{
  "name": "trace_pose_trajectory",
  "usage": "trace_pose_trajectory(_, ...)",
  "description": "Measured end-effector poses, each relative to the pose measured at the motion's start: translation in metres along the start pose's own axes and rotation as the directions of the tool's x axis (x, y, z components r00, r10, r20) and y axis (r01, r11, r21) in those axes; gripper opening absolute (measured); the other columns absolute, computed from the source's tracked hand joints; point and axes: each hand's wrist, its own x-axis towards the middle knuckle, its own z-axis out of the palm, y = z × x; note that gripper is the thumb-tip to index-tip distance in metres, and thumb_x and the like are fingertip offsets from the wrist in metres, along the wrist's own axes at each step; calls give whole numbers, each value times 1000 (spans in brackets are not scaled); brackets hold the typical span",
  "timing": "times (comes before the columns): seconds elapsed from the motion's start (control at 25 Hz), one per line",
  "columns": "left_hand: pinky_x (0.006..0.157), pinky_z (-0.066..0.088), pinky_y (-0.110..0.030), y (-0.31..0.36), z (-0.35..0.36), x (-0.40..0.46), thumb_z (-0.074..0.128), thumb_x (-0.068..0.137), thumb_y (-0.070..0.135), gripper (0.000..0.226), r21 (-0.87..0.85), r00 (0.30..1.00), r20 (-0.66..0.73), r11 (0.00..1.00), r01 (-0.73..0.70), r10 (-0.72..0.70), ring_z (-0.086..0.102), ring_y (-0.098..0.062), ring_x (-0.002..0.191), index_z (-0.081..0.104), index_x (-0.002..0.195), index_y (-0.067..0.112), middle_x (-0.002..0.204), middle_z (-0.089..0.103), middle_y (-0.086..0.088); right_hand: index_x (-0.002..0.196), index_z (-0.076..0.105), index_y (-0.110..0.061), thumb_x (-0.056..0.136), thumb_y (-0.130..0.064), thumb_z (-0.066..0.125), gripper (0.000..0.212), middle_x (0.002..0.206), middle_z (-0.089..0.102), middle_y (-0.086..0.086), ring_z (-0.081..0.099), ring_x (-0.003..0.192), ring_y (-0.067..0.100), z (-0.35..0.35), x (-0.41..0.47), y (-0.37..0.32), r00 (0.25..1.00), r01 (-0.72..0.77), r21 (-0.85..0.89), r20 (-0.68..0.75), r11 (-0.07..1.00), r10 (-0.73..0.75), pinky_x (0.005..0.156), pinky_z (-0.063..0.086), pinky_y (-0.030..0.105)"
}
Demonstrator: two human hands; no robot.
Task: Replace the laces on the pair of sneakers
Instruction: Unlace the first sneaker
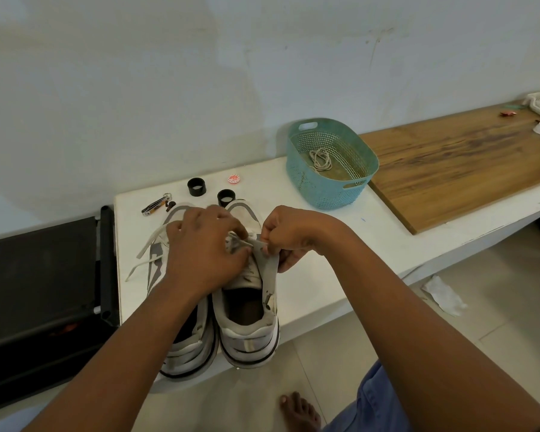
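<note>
1. Centrally, two sneakers stand side by side, heels toward the camera, on a white counter (325,244): the left sneaker (187,347) and the right sneaker (250,322).
2. Both hands work over the right sneaker's eyelets: the left hand (205,254) has its fingers curled, pinching a lace end (242,243), and the right hand (289,236) is clenched on the shoe's eyelet flap.
3. One flat white lace (144,257) trails off the left sneaker at centre left.
4. One teal perforated basket (359,182), upper right of centre, holds one coiled lace (320,159).
5. Two black rings (195,186) (226,197), one red-and-white cap (234,178) and one nail clipper (156,205) lie beyond the shoes.
6. One wooden board (455,163) lies at right.
</note>
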Motion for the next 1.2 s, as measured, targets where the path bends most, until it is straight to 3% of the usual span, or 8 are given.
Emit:
trace_pose_trajectory(0.16,98,34,-50,3,1,0,76,84,44,10,74,997,-77,997,36,-30,53,-24,113,72,89,36,103,68,11,113,67,8,93,8,63,20,101,73,26,76,90,39,0,-1,1,1000,4,5,1,1000,-4,81,64,47)
trace_pose_trajectory(0.28,95,44,-48,-3,-9,3,71,86,42,9,-197,945,-186,953,231,-268,61,-17,101,68,81,35,89,67,19,113,67,7,95,8,61,20,103,73,26,76,90,38,-1,-1,1,1000,5,4,-2,1000,-5,81,64,47)
trace_pose_trajectory(0.4,95,51,-49,-10,-16,6,68,84,38,5,-455,839,-174,797,397,-516,65,-15,95,68,83,33,89,69,18,115,66,6,96,7,60,20,106,73,27,77,90,38,-1,1,1,1000,5,-3,2,1000,-5,79,65,45)
trace_pose_trajectory(0.48,100,48,-51,-9,-15,4,65,78,34,15,-394,872,-156,839,375,-463,60,-21,110,70,92,36,97,69,19,116,66,6,96,7,60,21,107,73,27,77,90,38,0,1,1,1000,1,-9,3,1000,-1,77,65,44)
trace_pose_trajectory(0.56,103,43,-49,-6,-11,2,62,70,38,32,-296,956,-117,928,225,-269,53,-22,121,72,100,41,103,67,22,115,66,5,95,8,61,21,106,73,26,77,90,38,0,1,0,1000,-1,-7,0,1000,1,78,65,45)
trace_pose_trajectory(0.76,103,31,-51,6,-3,-1,76,80,49,14,85,1000,-29,996,1,1,51,-21,116,74,89,38,101,70,15,115,66,7,94,6,66,21,104,73,26,77,89,38,-1,0,-1,1000,-13,11,3,1000,13,82,64,48)
trace_pose_trajectory(1.04,86,35,-44,-9,-25,3,60,89,33,9,-38,876,-349,939,341,-332,58,-24,78,60,81,27,73,62,10,120,59,13,97,0,66,27,81,73,25,75,67,32,-4,-4,-2,996,-80,70,44,994,77,70,65,44)
trace_pose_trajectory(1.2,98,34,-52,-21,-33,0,60,84,27,9,96,894,-242,907,410,-378,58,-28,89,60,92,26,83,64,5,121,59,11,97,-1,65,28,94,74,28,77,81,37,-4,-4,-2,997,-70,41,40,997,69,78,65,46)
